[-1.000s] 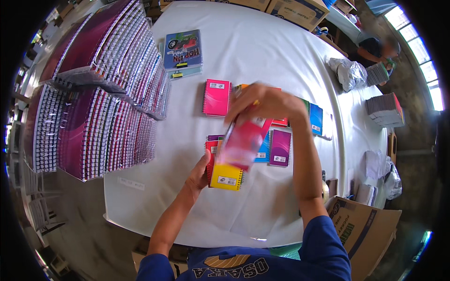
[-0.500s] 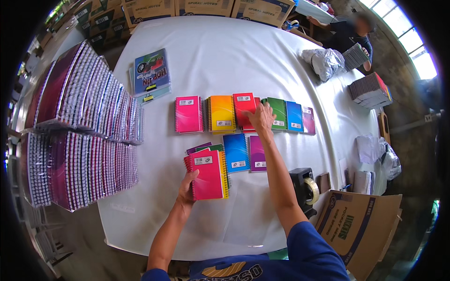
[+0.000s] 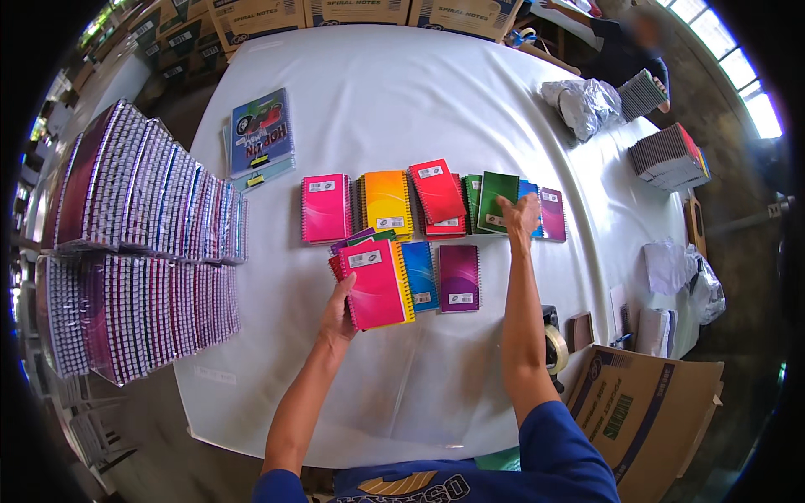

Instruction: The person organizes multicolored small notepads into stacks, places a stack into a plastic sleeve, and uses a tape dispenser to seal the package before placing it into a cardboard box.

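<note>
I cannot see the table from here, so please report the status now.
Left hand grips pink notebook stack. Right hand open on green notebook. Nothing blocks the row.

Left hand on a pink notebook stack, right hand over a green notebook.

My right hand has moved right along the far row, off the red notebook and onto the green notebook. The red one now lies tilted. A second ago that hand was lifting a pink notebook above the tabletop.
</note>
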`<move>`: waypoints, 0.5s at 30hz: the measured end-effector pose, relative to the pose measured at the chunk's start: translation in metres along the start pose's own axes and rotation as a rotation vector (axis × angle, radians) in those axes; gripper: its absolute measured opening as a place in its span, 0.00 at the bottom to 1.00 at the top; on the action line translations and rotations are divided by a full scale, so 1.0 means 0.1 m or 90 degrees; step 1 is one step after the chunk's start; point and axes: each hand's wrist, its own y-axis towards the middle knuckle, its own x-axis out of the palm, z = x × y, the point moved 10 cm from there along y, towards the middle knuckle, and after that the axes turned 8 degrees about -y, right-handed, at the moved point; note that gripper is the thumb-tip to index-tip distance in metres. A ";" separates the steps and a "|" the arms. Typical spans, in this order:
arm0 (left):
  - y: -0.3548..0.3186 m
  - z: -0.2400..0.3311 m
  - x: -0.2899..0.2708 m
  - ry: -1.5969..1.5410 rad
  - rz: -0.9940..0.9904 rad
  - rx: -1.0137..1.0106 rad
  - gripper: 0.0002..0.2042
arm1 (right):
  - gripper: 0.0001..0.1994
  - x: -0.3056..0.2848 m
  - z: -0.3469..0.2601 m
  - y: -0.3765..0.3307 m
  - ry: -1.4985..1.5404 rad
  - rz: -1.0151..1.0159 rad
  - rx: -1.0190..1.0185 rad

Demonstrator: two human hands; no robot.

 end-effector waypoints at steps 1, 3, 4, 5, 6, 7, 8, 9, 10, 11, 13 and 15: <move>0.05 -0.05 0.06 -0.003 -0.026 -0.017 0.30 | 0.22 -0.15 -0.03 0.04 0.100 0.043 -0.053; 0.09 -0.08 0.04 0.002 -0.016 -0.010 0.30 | 0.16 -0.30 0.01 -0.07 0.307 -0.018 -0.014; 0.07 -0.05 0.00 0.006 -0.001 0.000 0.31 | 0.15 -0.37 -0.10 -0.26 0.444 -0.071 -0.032; 0.06 -0.05 -0.01 0.005 0.004 0.006 0.31 | 0.13 -0.48 -0.23 -0.49 0.534 -0.089 -0.074; 0.06 -0.04 0.01 0.004 -0.001 0.020 0.32 | 0.12 -0.57 -0.34 -0.75 0.622 -0.104 -0.114; 0.08 -0.06 0.05 0.003 -0.010 0.028 0.33 | 0.12 -0.63 -0.41 -1.01 0.691 -0.108 -0.140; 0.09 -0.10 0.07 0.002 -0.012 0.025 0.33 | 0.11 -0.68 -0.50 -1.27 0.761 -0.110 -0.168; 0.10 -0.15 0.16 -0.033 -0.047 0.020 0.33 | 0.10 -0.60 -0.57 -1.50 0.741 -0.140 -0.157; 0.09 -0.15 0.21 -0.067 -0.079 0.018 0.33 | 0.09 -0.51 -0.66 -1.73 0.723 -0.175 -0.148; 0.08 -0.17 0.23 -0.067 -0.080 0.013 0.33 | 0.08 -0.47 -0.80 -1.98 0.596 -0.215 -0.221; 0.06 -0.19 0.29 0.047 -0.117 -0.031 0.33 | 0.08 -0.40 -0.95 -2.13 0.470 -0.254 -0.294; 0.04 -0.09 0.18 0.062 -0.077 -0.017 0.32 | 0.09 -0.65 -1.19 -2.08 0.367 -0.044 -0.465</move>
